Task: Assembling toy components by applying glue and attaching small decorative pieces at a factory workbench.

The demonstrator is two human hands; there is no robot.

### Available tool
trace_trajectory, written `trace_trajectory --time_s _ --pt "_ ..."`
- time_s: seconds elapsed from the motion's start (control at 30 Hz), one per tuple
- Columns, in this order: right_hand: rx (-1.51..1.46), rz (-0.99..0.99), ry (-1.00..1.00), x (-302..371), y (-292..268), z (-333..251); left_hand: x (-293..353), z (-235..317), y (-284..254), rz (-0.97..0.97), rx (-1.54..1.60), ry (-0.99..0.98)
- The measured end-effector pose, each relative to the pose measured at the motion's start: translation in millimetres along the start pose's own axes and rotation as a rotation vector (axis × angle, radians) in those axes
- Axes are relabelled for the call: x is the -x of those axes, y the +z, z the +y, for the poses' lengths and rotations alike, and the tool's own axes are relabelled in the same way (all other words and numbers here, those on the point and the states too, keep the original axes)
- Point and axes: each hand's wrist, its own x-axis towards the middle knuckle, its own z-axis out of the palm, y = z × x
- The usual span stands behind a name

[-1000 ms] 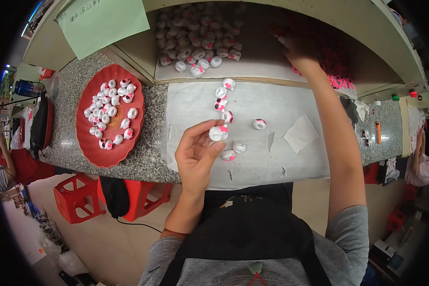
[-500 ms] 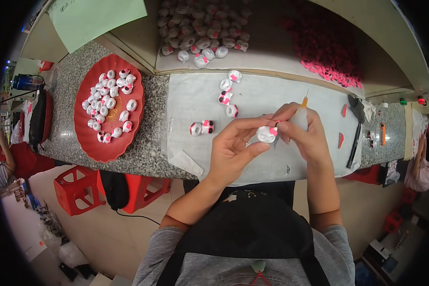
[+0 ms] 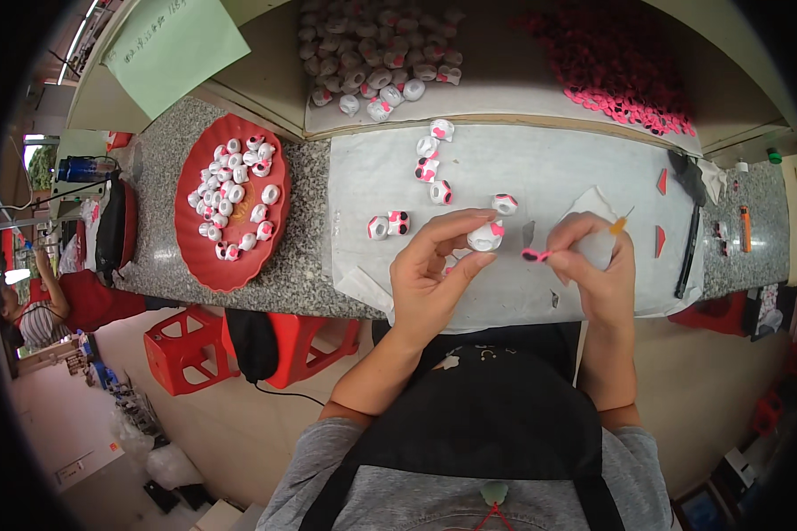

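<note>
My left hand (image 3: 436,270) pinches a small white cat-head bead (image 3: 484,236) with a pink bow between thumb and fingers. A bit of pink also shows by its palm, too hidden to name. Just right of it, my right hand (image 3: 600,274) holds tiny pink sunglasses (image 3: 535,256) with dark lenses at the thumb and fingertip. A translucent glue bottle (image 3: 597,244) with an orange needle tip (image 3: 618,227) lies in the same hand. Another cat-head bead (image 3: 505,204) rests on the white paper (image 3: 549,159) beyond the left fingertips.
Several finished-looking beads (image 3: 428,168) stand left on the paper. A red scalloped plate (image 3: 270,232) of beads is at the left. The shelf behind holds a bead pile (image 3: 381,53) and pink pieces (image 3: 624,66). Red scraps (image 3: 661,241) and a black pen (image 3: 687,252) lie right.
My hands have moved apart; the right one has drawn away to the right with the pink sunglasses and bottle. A bead beyond my left fingertips now shows. The whole view has shifted slightly.
</note>
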Motion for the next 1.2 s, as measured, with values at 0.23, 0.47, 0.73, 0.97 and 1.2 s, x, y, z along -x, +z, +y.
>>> trace_trajectory --time_s 0.23,0.47,0.73,0.97,1.2 --pt "-0.008 -0.104 -0.014 0.3 10.0 1.0 0.5 0.0 0.6 -0.103 -0.201 0.099" --pt "0.02 -0.097 -0.062 -2.7 8.1 8.7 1.1 5.5 4.0 -0.136 -0.188 0.084" --pt "-0.033 -0.12 -0.144 -2.4 17.4 5.9 2.4 10.6 1.5 -0.113 0.206 -0.085" --pt "0.0 -0.226 -0.079 -1.4 12.7 14.1 5.4 4.3 -0.3 -0.111 0.205 -0.057" --pt "-0.079 -0.183 -0.042 1.6 15.6 14.5 6.5 5.3 -2.8 -0.133 0.165 -0.099"
